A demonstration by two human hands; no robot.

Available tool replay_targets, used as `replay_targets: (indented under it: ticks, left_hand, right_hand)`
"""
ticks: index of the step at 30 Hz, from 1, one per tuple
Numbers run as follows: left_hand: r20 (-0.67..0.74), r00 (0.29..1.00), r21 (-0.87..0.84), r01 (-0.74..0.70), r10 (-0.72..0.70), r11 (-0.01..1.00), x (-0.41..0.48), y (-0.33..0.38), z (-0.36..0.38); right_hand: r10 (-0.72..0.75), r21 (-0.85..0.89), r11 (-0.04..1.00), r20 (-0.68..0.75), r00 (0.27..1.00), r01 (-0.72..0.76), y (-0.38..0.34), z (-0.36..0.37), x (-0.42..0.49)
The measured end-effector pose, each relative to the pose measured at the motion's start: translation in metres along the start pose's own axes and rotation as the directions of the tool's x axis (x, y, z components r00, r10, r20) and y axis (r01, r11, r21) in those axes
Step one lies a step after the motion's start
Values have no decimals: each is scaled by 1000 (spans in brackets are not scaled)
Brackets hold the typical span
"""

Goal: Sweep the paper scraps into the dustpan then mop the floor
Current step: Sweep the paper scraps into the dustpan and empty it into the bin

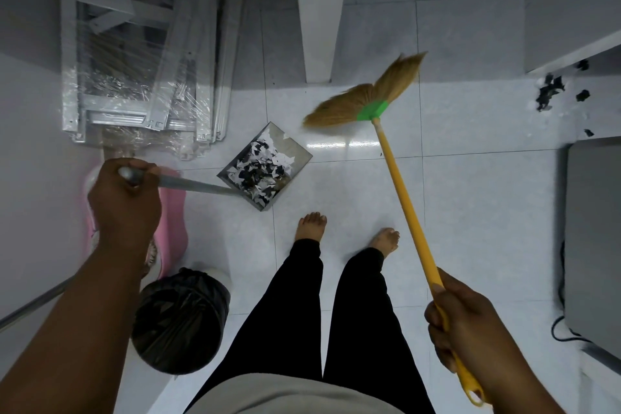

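Note:
A metal dustpan (pixel 295 153) lies on the white tiled floor ahead of my feet, holding a heap of black and white paper scraps (pixel 260 168). My left hand (pixel 124 198) grips the end of the dustpan's long grey handle (pixel 195 185). My right hand (pixel 467 319) grips the yellow stick of a broom (pixel 403 198). The broom's straw head (pixel 363 97), with a green collar, is blurred and lies just right of and beyond the dustpan. More dark scraps (pixel 551 91) lie on the floor at the far right.
A bin lined with a black bag (pixel 181 316) stands by my left leg, next to a pink container (pixel 173 222). Plastic-wrapped metal frames (pixel 144 54) lean at the upper left. A white post (pixel 319 10) rises ahead. A grey box (pixel 594 239) with a cable sits at the right.

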State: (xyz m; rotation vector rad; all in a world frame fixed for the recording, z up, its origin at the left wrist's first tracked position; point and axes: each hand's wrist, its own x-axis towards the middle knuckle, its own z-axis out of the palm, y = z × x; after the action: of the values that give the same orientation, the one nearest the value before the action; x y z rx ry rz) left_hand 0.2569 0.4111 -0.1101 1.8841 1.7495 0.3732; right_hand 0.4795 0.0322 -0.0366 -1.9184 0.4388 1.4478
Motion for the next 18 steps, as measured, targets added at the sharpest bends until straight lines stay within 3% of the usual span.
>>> replay_targets:
  ticks: [8, 13, 18]
  left_hand:
    - [101, 994, -105, -28, 39, 994, 2, 0, -11]
    - [190, 980, -266, -8, 61, 964, 1, 7, -14]
    - [220, 972, -311, -14, 87, 950, 7, 16, -10]
  right_hand:
    - [-83, -211, 976, -92, 992, 62, 9, -3, 9]
    - [69, 17, 998, -24, 997, -68, -2, -38, 12]
    - [130, 151, 979, 59, 990, -137, 5, -70, 7]
